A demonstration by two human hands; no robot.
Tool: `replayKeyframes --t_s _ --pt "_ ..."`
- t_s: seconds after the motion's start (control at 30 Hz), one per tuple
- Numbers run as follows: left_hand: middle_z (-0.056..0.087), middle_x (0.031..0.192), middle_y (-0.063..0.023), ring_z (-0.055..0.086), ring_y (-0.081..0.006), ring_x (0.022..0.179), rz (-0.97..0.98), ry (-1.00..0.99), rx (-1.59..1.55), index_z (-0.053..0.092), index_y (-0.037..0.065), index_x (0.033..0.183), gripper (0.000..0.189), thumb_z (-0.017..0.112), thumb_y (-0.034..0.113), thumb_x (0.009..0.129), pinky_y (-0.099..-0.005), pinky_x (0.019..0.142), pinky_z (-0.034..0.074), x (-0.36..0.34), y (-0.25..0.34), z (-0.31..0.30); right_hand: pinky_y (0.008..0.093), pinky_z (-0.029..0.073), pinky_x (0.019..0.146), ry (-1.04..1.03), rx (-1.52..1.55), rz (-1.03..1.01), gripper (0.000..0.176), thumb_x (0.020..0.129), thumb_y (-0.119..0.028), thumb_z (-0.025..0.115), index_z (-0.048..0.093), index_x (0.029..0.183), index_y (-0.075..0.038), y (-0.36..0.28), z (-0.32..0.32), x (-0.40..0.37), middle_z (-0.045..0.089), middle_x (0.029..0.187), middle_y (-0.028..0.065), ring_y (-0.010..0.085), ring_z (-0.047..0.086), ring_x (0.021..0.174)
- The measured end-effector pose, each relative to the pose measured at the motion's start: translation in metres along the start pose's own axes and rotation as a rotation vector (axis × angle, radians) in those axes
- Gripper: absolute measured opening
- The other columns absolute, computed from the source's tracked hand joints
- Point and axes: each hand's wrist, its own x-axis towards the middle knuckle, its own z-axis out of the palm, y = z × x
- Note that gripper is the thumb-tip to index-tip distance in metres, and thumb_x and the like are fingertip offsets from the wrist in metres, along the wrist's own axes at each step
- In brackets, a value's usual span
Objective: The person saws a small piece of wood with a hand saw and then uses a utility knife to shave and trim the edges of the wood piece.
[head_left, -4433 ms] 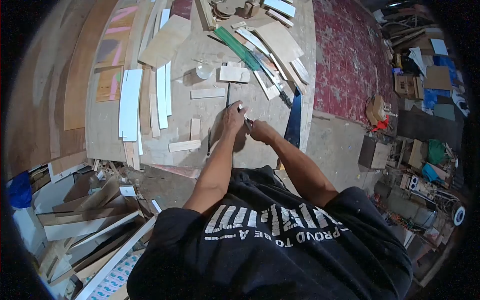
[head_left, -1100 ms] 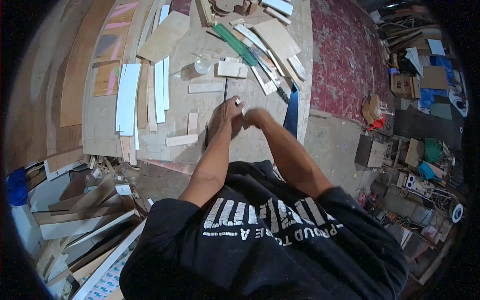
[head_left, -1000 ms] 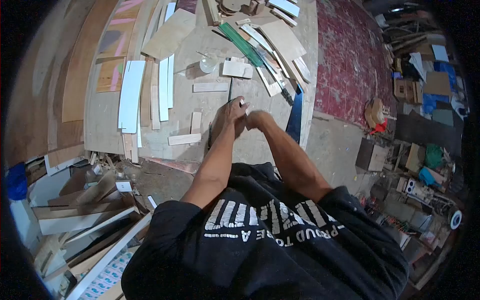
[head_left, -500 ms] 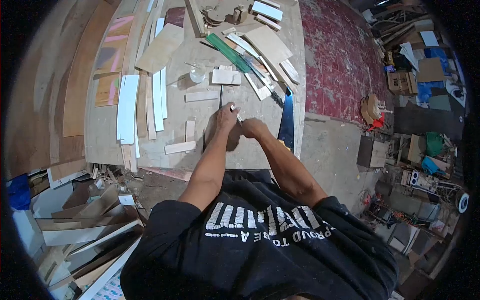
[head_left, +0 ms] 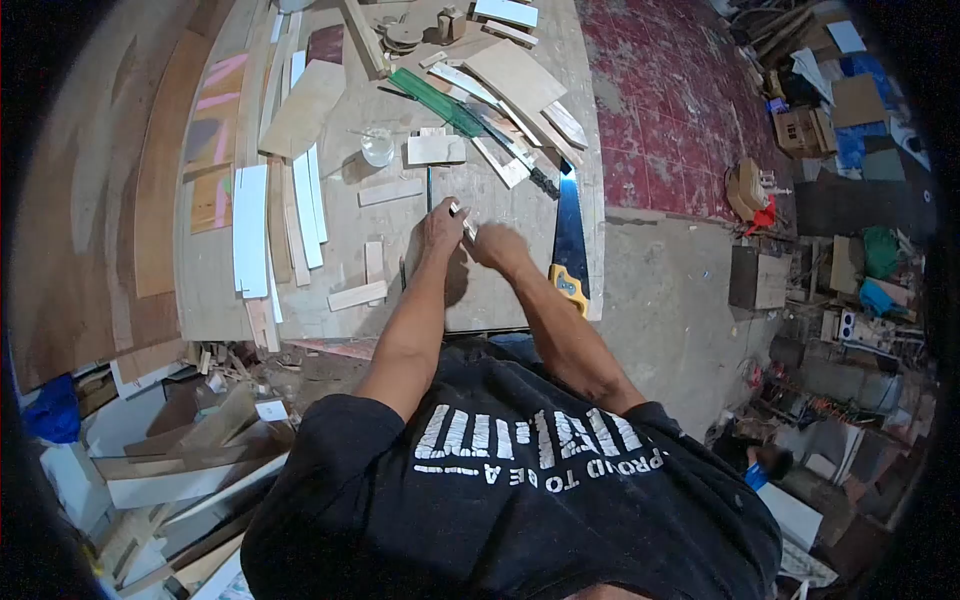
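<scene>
My left hand [head_left: 443, 226] is closed around a small pale wooden piece [head_left: 468, 230], whose end sticks out toward the right. My right hand [head_left: 498, 246] is curled into a fist at the piece's other end, blurred by motion, and what its fingers grip is hidden. Both hands are above the near part of the workbench [head_left: 500, 300]. Beyond my left hand a thin dark rod [head_left: 430, 186] runs up to a light wood block [head_left: 436, 150]. A loose wood strip [head_left: 391, 192] lies to the left of that rod.
A handsaw [head_left: 569, 240] with a yellow handle lies along the bench's right edge. A clear cup [head_left: 377, 147] stands past the strips. Further back are a green strip [head_left: 435, 102] and several boards. White panels [head_left: 250, 230] line the left; offcuts [head_left: 200, 460] are piled on the floor.
The view has shifted slightly, so the bench items appear further left and the saw's yellow handle shows more fully. Both hands keep close together on the small piece; the right one is now blurred.
</scene>
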Motion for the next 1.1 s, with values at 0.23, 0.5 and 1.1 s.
replayKeyframes --t_s 0.23,0.5,1.1 --pt "0.068 0.101 -0.0189 0.069 -0.0251 0.085 0.141 0.037 0.106 0.063 0.01 0.122 0.038 0.071 0.023 0.087 -0.0347 0.061 0.056 0.007 -0.007 -0.003 0.0462 0.052 0.057 0.372 0.243 -0.003 0.031 0.095 -0.03 0.055 0.059 0.103 0.0 0.075 -0.005 -0.02 0.069 0.078 0.019 0.0332 0.069 0.068" --pt "0.059 0.096 -0.0027 0.061 -0.0119 0.075 -0.19 -0.484 -0.646 0.056 0.014 0.133 0.043 0.064 0.007 0.091 -0.0256 0.05 0.049 -0.026 0.006 -0.037 0.0271 0.037 0.039 0.093 1.346 0.244 0.028 0.09 -0.029 0.07 0.059 0.103 -0.007 0.09 0.048 -0.072 0.047 0.059 -0.0008 0.0105 0.044 0.043" --pt "0.069 0.099 -0.0196 0.067 -0.0308 0.095 0.349 0.163 0.064 0.065 0.004 0.119 0.04 0.069 0.025 0.086 -0.0405 0.086 0.05 -0.058 0.002 -0.016 0.0489 0.047 0.074 0.463 0.502 -0.095 0.02 0.075 -0.007 0.068 0.059 0.092 -0.002 0.101 0.062 -0.019 0.064 0.084 0.0221 0.0433 0.063 0.084"
